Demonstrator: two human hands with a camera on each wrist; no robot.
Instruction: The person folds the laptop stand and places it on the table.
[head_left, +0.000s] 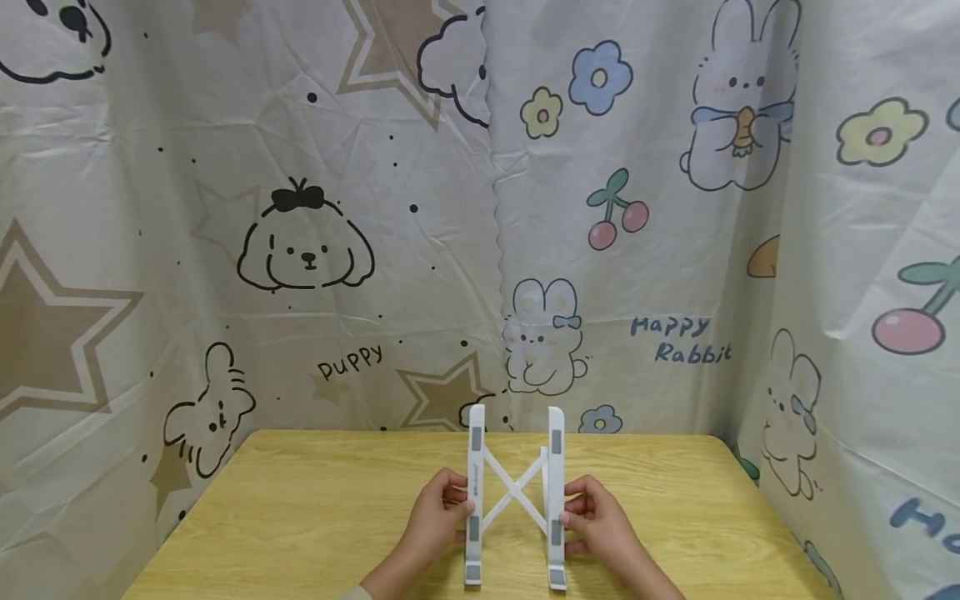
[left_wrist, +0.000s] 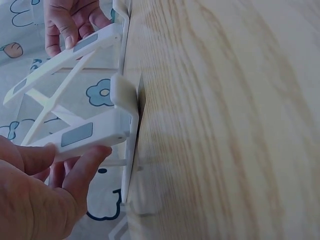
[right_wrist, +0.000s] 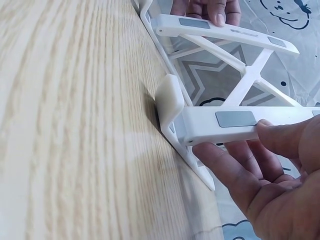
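Observation:
A white foldable laptop stand (head_left: 513,490) stands unfolded on the table, its two long arms joined by an X-shaped brace. Grey pads (right_wrist: 235,119) are set along the arms, and small upturned lips (right_wrist: 170,100) sit at their near ends. My left hand (head_left: 437,518) grips the left arm, thumb on top and fingers underneath. On the other side my right hand (head_left: 606,523) holds the right arm in the same manner. The left wrist view shows the stand's base bars (left_wrist: 131,165) down at the wooden surface.
The wooden table (head_left: 315,508) spreads out on both sides of the stand. Behind it and along the sides hangs a pale curtain (head_left: 450,250) printed with puppies, rabbits, stars, flowers and cherries.

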